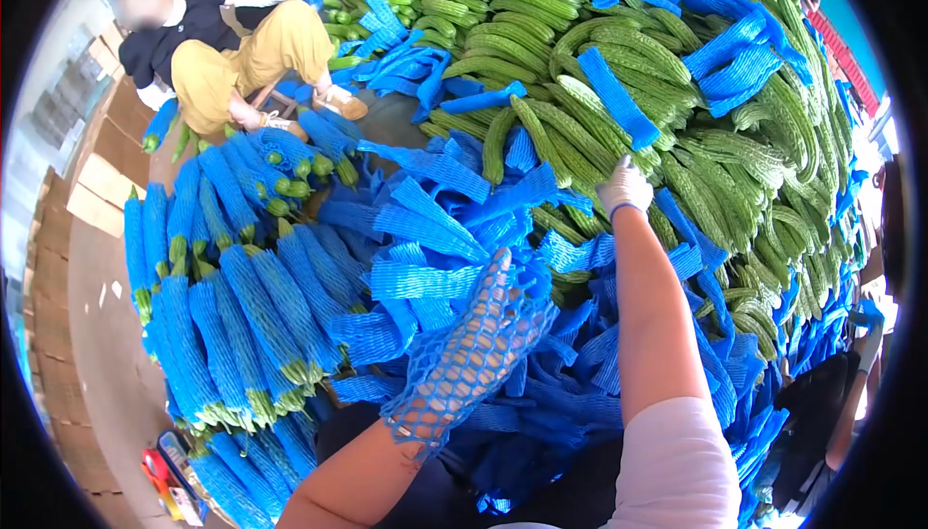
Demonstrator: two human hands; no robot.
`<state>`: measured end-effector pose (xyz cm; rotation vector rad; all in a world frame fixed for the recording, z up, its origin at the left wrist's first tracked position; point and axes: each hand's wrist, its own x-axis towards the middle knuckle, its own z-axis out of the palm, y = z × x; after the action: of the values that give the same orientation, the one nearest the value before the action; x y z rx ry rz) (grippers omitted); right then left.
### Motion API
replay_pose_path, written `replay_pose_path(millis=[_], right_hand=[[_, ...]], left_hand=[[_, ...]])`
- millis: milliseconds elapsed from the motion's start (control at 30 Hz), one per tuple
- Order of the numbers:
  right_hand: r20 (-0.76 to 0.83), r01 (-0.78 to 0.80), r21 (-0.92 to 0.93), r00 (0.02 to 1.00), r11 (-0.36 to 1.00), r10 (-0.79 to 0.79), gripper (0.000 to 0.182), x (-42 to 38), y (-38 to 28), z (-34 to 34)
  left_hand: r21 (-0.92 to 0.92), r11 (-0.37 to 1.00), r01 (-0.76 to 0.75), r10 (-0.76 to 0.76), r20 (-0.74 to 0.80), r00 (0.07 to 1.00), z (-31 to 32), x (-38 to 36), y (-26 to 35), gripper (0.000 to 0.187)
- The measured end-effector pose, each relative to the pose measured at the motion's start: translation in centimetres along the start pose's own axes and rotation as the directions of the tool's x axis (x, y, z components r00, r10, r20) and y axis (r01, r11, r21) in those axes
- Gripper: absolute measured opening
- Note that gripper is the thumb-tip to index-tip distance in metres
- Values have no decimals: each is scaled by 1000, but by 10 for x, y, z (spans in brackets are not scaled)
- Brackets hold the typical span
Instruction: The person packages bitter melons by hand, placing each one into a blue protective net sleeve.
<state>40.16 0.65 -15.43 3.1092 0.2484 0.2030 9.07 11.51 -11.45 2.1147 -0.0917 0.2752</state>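
A blue foam net sleeve (440, 403) is stretched over my left hand (493, 312) and wrist. Through its mesh the fingers look extended, with one bare fingertip poking out near the top; the other fingertips are partly covered. My right hand (626, 188), in a whitish glove, reaches forward to the pile of long green bitter gourds (580, 128). Its fingers are curled at the near end of one gourd, though the grip is partly hidden by the hand. Just beyond that hand, a flat blue net sleeve (619, 99) lies across the gourds. Loose blue sleeves (435, 278) heap around my left hand.
Gourds in blue nets (256, 316) are stacked in rows at the left. A seated person in yellow trousers (251, 56) is at the upper left, another beside them. Red-handled scissors (159, 476) lie at the lower left, and cardboard boxes (126, 142) line the left side.
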Motion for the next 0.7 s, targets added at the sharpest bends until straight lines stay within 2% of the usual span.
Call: replay_pose_path(millis=[33,100,167,200,233,300,333,367,433,500,567,600,667,700], right_hand=[[37,-15,-43,999,999,17,60,-1,3,2],[199,121,-133,976,984,-93,56,-9,5,-7],[57,100,153,992,983,-110,54,-16,16,13],[0,83,342,996,936,-88,55,-22,20,10],[-4,85,338,996,937,-89,55,-29,30,6],[53,53,730,990,681,-133,54,-46,65,-9],[215,-67,842,951,536,-220,54,-64,83,-40],[350,-214,898,877,383,-329,55,-86,102,-72],[291,-200,952,824,232,-485,48,-117,159,-83],[374,-303,928,752,219,-542,54,-152,192,-124],[514,-336,855,644,394,-566,61,-173,219,-160],[535,-354,843,622,404,-572,67,-181,224,-174],[527,-177,830,558,528,-641,68,-184,231,-193],[521,-69,809,542,583,-659,68,-187,224,-207]], left_hand=[[-3,1000,0,0,3,1000,0,1,-1,38],[-9,1000,1,-1,11,1000,2,2,-3,38],[-25,1000,7,-7,21,1000,4,3,-9,38],[-32,999,11,-10,27,1000,3,3,-12,38],[-40,999,18,-17,28,999,0,2,-14,38],[-61,998,24,-21,41,999,-1,4,-24,38],[-74,997,28,-24,55,998,-1,6,-31,38],[-92,995,35,-28,74,997,0,9,-38,38],[-180,983,43,-20,129,991,0,16,-51,38],[-336,939,79,-25,162,986,-12,10,-36,39],[-496,859,128,-41,182,982,-32,-6,4,43],[-569,808,153,-47,198,979,-37,-13,23,45],[-700,660,272,-87,289,953,-32,-25,49,46],[-692,672,264,-81,286,955,-26,-29,56,43]])
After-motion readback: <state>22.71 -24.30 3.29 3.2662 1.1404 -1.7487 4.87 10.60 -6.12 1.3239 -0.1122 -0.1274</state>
